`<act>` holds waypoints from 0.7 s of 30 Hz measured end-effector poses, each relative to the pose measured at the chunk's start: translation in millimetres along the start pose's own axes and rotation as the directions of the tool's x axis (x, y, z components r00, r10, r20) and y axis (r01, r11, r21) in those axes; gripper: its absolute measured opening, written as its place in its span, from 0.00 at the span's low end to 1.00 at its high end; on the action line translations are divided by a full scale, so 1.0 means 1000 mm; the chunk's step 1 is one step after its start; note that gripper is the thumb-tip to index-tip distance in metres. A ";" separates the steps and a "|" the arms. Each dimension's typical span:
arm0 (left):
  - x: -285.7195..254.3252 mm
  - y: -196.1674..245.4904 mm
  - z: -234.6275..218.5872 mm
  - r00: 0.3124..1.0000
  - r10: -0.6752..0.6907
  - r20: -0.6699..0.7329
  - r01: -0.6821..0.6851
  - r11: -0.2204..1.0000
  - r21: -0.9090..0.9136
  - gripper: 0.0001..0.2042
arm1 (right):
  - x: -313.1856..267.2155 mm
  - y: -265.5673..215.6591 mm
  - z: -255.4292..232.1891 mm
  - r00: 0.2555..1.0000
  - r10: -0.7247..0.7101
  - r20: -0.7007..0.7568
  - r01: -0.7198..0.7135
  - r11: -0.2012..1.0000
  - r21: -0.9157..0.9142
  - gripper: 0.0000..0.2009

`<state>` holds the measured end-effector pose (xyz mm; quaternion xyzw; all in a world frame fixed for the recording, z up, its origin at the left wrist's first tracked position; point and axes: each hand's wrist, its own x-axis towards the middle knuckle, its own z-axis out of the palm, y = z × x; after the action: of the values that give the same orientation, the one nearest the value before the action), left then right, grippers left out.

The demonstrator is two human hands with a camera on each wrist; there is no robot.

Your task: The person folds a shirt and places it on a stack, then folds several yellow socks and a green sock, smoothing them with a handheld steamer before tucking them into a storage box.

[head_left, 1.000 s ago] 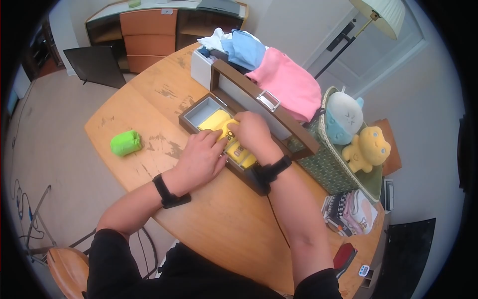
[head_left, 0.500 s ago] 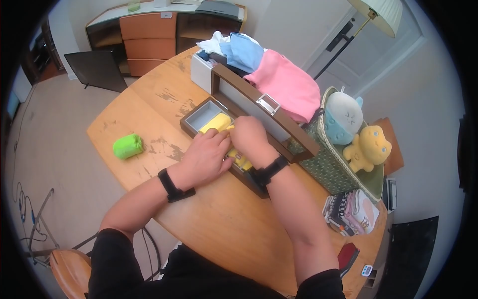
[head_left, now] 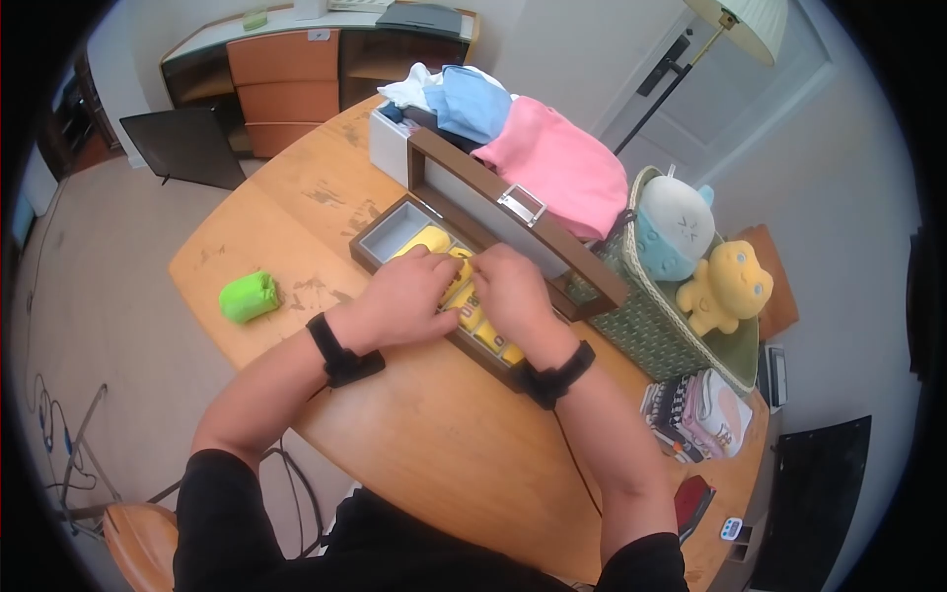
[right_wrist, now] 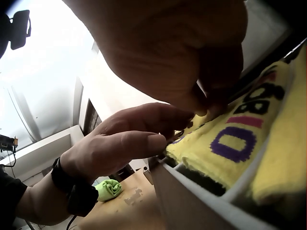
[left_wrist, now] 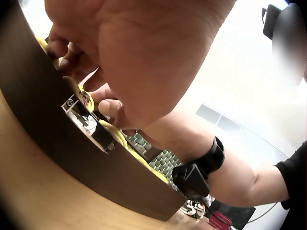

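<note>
A brown box (head_left: 370,259) with grey compartments stands on the table, its windowed lid (head_left: 592,264) raised. Rolled yellow cloths with printed letters (head_left: 472,308) fill several compartments; the one at the far left end shows bare grey lining. My left hand (head_left: 406,296) lies over the box's near edge, fingertips at a yellow cloth in the middle. Across from it, my right hand (head_left: 513,301) has its fingers bent down, thumb and fingertips pinching the edge of a yellow cloth (right_wrist: 235,139) in the right wrist view. Part of that cloth is hidden under the fingers.
A green roll (head_left: 249,297) lies on the table's left side. Behind the box are a white bin (head_left: 389,148) with clothes and a pink cloth (head_left: 562,163). Right of it stand a woven basket (head_left: 646,321) with plush toys and folded cloths (head_left: 695,419).
My right hand has moved back toward me and right, uncovering more lettered yellow cloth. The left hand stays near the same spot, and the whole view has shifted slightly.
</note>
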<state>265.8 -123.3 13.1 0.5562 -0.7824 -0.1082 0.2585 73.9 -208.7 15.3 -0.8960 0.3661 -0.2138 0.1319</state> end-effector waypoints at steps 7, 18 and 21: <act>-0.001 -0.001 0.011 0.999 0.012 -0.047 -0.013 1.000 -0.014 0.27 | -0.007 -0.008 -0.004 0.998 -0.007 0.065 0.012 0.996 -0.084 0.11; -0.031 0.020 0.006 0.997 0.076 -0.017 -0.068 0.953 0.294 0.34 | 0.003 -0.021 -0.013 0.936 0.054 0.347 0.075 0.934 -0.350 0.16; -0.036 0.020 0.009 0.996 0.084 -0.027 -0.073 0.954 0.290 0.34 | 0.001 -0.020 -0.014 0.959 -0.172 0.227 0.237 0.922 -0.306 0.17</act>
<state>254.0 -84.0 4.2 0.5583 -0.8062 0.0283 0.1937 79.8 -197.0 36.2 -0.9554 0.2860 -0.0731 -0.0077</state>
